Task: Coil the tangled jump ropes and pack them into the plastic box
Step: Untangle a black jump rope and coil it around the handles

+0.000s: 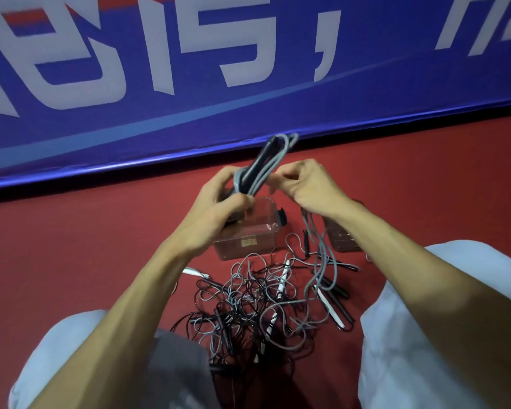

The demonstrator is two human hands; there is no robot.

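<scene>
While the folded bundle of grey jump rope and black handles (264, 165) stands tilted above the clear rectangular plastic box (248, 239), the person is mid-coil, not yet packing. The left hand (219, 199) has its fingers curled round the bundle's lower end. The right hand (304, 187) is half closed, its fingers pinching a grey strand at the bundle's side.

A loose grey tail (319, 249) hangs beneath the right wrist to the red floor (71, 246), probably the uncoiled rest of the same rope. It passes near the big tangle of thin grey and black ropes with white and black handles (263, 308) lying between the knees, just in front of the box.

To do this step well, the left grip should probably stay firm so the loops do not spring apart. The right hand could then feed the tail in even laps matching the bundle's length. Lifting the tail clear of the tangle first would likely avoid dragging other ropes up. The box looks short, so a compact bundle with its handles tucked alongside should fit best.
</scene>
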